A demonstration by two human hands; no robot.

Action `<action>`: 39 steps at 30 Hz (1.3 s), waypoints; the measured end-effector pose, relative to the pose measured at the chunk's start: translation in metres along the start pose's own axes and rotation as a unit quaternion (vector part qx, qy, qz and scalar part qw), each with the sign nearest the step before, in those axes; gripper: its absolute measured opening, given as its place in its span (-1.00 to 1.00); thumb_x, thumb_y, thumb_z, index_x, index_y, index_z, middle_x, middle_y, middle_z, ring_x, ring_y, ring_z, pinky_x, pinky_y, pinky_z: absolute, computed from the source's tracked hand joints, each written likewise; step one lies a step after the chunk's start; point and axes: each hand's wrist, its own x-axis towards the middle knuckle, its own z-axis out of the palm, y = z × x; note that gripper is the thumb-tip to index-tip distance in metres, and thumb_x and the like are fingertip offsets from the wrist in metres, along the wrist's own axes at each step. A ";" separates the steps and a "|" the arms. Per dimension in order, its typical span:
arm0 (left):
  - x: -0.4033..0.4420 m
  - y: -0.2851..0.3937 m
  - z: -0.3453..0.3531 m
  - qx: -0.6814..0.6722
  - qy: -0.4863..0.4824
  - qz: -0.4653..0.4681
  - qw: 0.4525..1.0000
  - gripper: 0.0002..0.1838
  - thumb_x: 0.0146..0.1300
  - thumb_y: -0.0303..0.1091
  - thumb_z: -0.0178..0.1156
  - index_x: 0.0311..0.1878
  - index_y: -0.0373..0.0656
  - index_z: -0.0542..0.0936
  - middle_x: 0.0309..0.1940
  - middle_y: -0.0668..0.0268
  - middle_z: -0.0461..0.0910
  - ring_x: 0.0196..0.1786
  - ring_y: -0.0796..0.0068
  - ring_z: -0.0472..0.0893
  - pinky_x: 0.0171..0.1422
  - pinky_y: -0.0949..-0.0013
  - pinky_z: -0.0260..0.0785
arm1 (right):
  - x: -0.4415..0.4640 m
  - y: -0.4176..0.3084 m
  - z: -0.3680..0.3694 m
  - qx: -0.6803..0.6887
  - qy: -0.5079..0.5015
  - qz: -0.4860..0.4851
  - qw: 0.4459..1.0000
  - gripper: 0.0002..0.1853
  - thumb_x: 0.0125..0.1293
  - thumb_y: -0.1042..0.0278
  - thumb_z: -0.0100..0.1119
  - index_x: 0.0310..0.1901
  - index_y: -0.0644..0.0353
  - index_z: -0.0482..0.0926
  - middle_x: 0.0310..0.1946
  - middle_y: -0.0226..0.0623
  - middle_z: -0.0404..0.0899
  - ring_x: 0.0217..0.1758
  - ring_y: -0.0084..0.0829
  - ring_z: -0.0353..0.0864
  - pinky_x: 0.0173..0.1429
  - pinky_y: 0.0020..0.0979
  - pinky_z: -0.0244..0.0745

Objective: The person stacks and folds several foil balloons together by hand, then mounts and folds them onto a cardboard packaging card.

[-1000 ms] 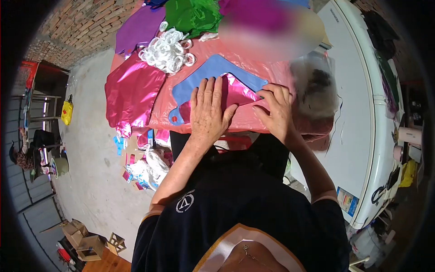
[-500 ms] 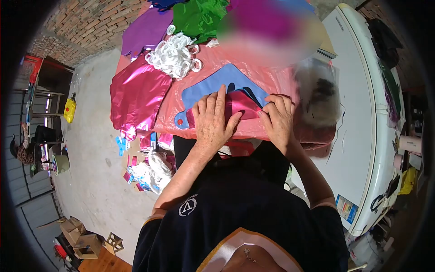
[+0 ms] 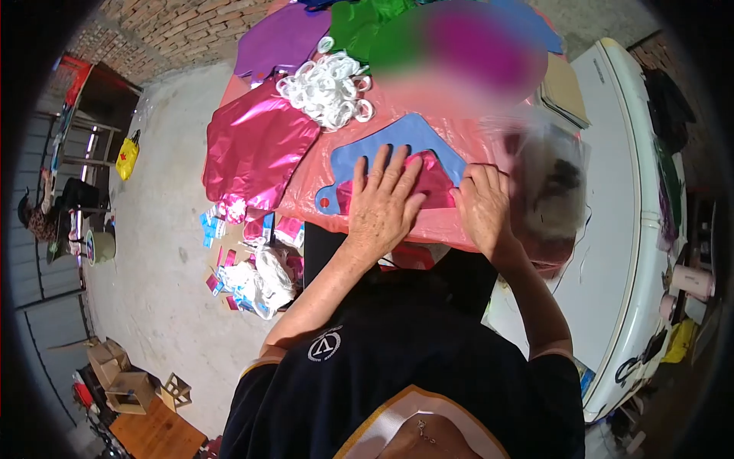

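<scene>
Shirtfront (image 3: 397,329) in dark cloth is filling the bottom of the frame. Just above it, at centre, two bare hands are resting on a shiny pink foil-like piece (image 3: 438,183), which is lying over a blue piece (image 3: 417,134) on a tabletop (image 3: 302,200) covered in pink plastic. The left hand (image 3: 382,205) is lying flat, fingers spread; the right hand (image 3: 485,205) is resting with curled fingers at the piece's right corner, though whether they are pinching it I cannot tell. The piece is looking thin, light, soft and slippery, probably creasing easily, its corners and edges seeming the best places to take hold. At centre right, a clear plastic bag (image 3: 569,208) is holding something dark and indistinct. White rings (image 3: 325,88) are lying in a loose heap at upper centre. Farther off, a pale bucket (image 3: 101,249) is standing at far left, and brown boxes (image 3: 128,392) are sitting at lower left, their contents too small to tell.
</scene>
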 end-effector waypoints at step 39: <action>-0.006 -0.002 0.007 0.019 -0.010 -0.001 1.000 -0.29 0.46 0.11 0.12 0.52 -0.12 0.39 0.53 0.10 0.33 0.59 -0.01 0.23 0.66 -0.20 -0.06 | 0.108 0.011 0.029 0.289 -0.143 0.005 0.947 -0.33 0.25 0.34 0.32 0.38 0.24 0.34 0.22 0.11 0.56 0.33 0.16 0.52 0.35 -0.02 0.45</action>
